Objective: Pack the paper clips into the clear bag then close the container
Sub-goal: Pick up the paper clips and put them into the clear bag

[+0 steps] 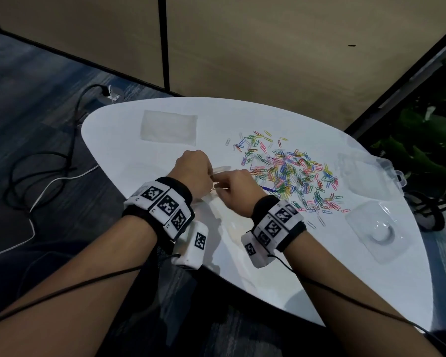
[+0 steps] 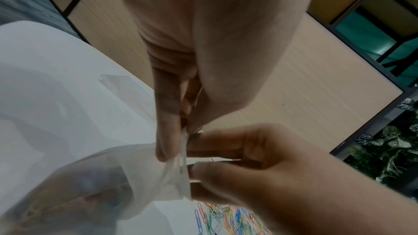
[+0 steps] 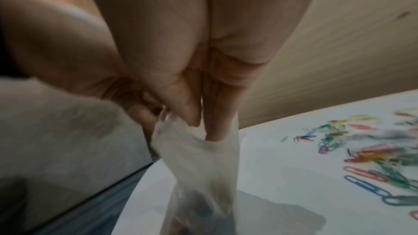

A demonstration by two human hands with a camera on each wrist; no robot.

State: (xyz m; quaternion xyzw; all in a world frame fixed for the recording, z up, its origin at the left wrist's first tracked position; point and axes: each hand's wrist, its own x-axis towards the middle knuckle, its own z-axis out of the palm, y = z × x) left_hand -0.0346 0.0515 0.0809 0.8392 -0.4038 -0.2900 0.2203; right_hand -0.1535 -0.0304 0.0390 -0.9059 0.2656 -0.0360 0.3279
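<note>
Your left hand (image 1: 191, 171) and right hand (image 1: 236, 188) both pinch the clear bag's (image 2: 172, 176) mouth, seemingly parting it; the paper clips (image 1: 291, 173) lie scattered right, nearest your right hand.

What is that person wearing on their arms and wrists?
The forearms are bare, with no sleeves or gloves. Each wrist carries a black band wrapped in white blocks printed with black-and-white square code markers. A small white box with another marker hangs under each wrist, and a thin black cable trails back along each forearm.
</note>
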